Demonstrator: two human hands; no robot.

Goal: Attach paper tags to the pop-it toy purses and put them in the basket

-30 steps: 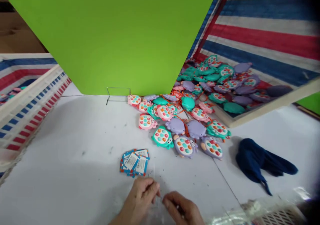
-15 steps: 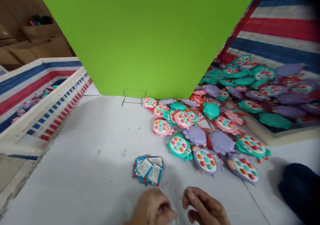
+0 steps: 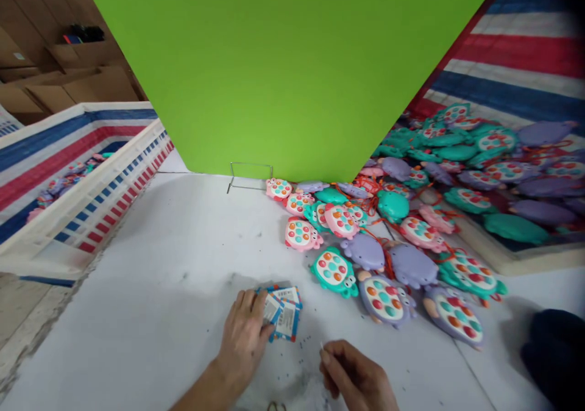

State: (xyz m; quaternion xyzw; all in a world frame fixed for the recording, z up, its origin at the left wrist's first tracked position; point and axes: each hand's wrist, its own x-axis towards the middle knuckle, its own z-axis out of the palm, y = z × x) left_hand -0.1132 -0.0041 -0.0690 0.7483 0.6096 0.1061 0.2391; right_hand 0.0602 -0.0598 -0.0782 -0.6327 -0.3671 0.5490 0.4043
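My left hand [image 3: 244, 332] rests at the left side of a small pile of blue-edged cards [image 3: 287, 319] with barcode labels. Its fingertips touch the cards and its thumb is spread from the index finger; part of the pile is hidden under it. To the right of the pile, my right hand [image 3: 354, 374] is closed in a pinch on a thin white sliver [image 3: 322, 345], too small to name surely. Beyond it lie turtle-shaped toys with coloured round buttons, among them a teal one [image 3: 335, 272] and a purple one [image 3: 385, 298].
A green board [image 3: 283, 75] stands behind the white table [image 3: 173, 258], with a bent wire frame [image 3: 251, 186] at its foot. A striped-lined white basket [image 3: 114, 197] is on the left. More toys [image 3: 516, 228] heap on the right, near a dark rounded object [image 3: 555, 353].
My left hand has moved up and left onto the cards and spread out. My right hand has shifted slightly left, and a white sliver now shows at its fingertips. The view has shifted slightly.
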